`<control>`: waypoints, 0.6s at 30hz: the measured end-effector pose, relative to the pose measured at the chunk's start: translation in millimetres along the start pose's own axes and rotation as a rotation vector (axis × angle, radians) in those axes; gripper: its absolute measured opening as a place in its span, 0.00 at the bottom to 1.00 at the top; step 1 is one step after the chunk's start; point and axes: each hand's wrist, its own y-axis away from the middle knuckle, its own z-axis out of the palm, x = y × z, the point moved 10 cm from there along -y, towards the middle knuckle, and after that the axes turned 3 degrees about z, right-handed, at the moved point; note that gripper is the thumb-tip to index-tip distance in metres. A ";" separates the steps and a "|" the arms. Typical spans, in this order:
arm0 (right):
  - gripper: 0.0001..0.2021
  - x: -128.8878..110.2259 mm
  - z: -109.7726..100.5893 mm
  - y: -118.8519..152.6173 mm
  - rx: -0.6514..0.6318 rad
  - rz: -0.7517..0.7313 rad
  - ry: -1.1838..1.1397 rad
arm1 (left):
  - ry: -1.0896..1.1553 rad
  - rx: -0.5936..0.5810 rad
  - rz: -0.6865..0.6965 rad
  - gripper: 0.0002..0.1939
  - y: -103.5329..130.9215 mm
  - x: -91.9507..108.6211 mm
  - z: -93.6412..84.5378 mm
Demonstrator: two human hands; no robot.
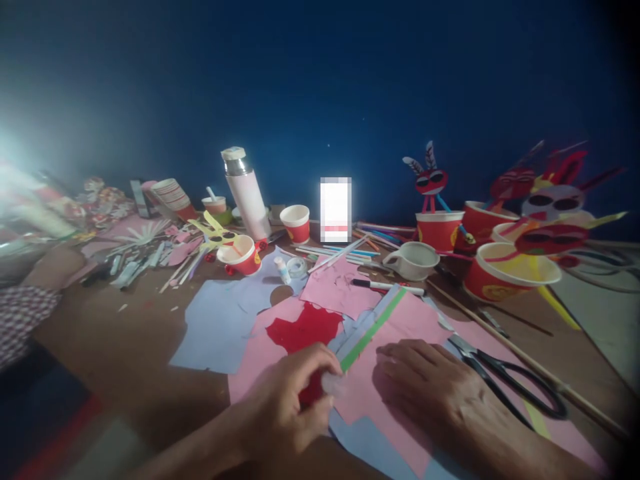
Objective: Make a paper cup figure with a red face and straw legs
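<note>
My left hand [295, 393], at the lower middle, has its thumb and fingers closed round a small, blurred whitish piece [331, 383]. Just beyond its fingertips lies a green and pale blue strip [375, 328], slanting up to the right. My right hand [425, 373] lies flat, palm down, on a pink sheet [360, 407], its fingers spread a little. Red paper [307, 327] rests on the pink paper behind my left hand. Black-handled scissors [505, 377] lie beside my right wrist.
A thermos [247, 200], a red cup [296, 225] and a grey mug [413, 261] stand at the back. Cups with paper figures [431, 180] are at the right, near a long stick [520, 353]. A person's checkered sleeve [27, 320] shows at the left.
</note>
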 end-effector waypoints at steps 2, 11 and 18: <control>0.10 2.4 3.5 2.5 -0.007 0.006 -0.003 | 0.323 0.146 -0.122 0.05 -3.8 -11.8 -26.1; 0.08 -5.4 -7.8 -2.9 -0.023 0.008 0.018 | 0.469 0.575 -0.286 0.06 -29.3 -61.0 -137.7; 0.08 -6.3 -9.1 -3.8 -0.034 0.036 0.036 | 0.062 0.689 -0.267 0.21 -51.4 -83.8 -157.9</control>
